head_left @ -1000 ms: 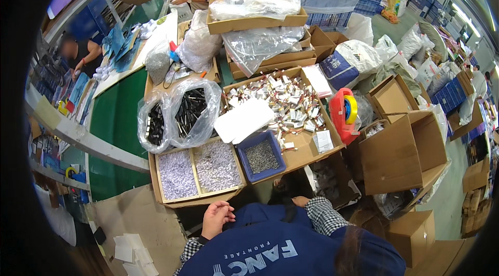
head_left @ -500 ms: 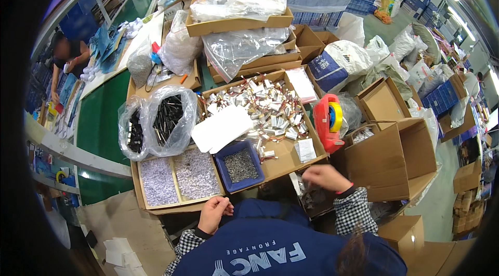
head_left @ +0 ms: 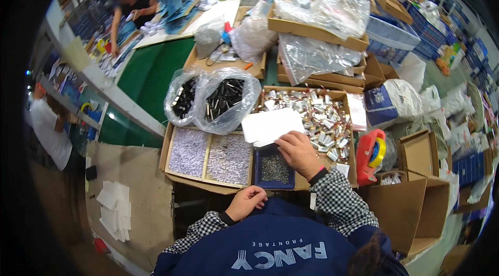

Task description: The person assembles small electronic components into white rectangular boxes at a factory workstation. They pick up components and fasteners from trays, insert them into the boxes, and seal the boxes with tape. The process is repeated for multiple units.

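White and flat, lies as a stack of sheets [head_left: 271, 125] behind the blue bin [head_left: 274, 185], seemingly for easy reach, edge under the right hand [head_left: 300, 155], with clamping impossible to tell, and with the left hand's [head_left: 246, 204] fingers curled together.

— The white cards [head_left: 273, 123]?
— Flat, overlapping, slightly askew, corners rounded; right hand [head_left: 301, 155] at their near edge.
— The blue tray [head_left: 274, 185]?
— Just nearer, holding small grey metallic pieces [head_left: 274, 168].
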Tool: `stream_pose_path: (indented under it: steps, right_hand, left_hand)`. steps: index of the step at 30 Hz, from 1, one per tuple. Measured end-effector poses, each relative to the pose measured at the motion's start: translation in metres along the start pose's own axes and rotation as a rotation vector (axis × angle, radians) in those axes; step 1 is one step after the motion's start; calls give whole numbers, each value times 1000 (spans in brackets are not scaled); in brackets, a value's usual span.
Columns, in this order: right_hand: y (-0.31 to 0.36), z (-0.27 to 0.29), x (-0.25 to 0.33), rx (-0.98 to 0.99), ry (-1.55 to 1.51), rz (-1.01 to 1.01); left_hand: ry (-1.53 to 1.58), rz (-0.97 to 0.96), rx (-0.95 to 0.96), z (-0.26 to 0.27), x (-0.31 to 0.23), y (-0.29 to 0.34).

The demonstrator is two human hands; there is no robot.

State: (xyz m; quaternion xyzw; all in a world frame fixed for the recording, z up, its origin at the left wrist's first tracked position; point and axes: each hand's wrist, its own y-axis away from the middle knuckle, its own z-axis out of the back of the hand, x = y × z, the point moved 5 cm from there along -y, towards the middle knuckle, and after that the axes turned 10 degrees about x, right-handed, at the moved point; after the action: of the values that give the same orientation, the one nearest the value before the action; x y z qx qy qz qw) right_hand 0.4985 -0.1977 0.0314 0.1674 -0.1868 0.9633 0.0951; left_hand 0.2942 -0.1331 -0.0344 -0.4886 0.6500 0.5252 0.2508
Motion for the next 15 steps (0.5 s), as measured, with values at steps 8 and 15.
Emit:
stream_pose_path:
  steps: [8, 15]
  right_hand:
    - [-35, -29, 4, 89, 176, 237]
    - [-45, -21, -7, 149, 181, 256]
  left_hand:
    - [135, -76, -195, 17, 13, 27]
    - [178, -112, -356, 30, 2, 36]
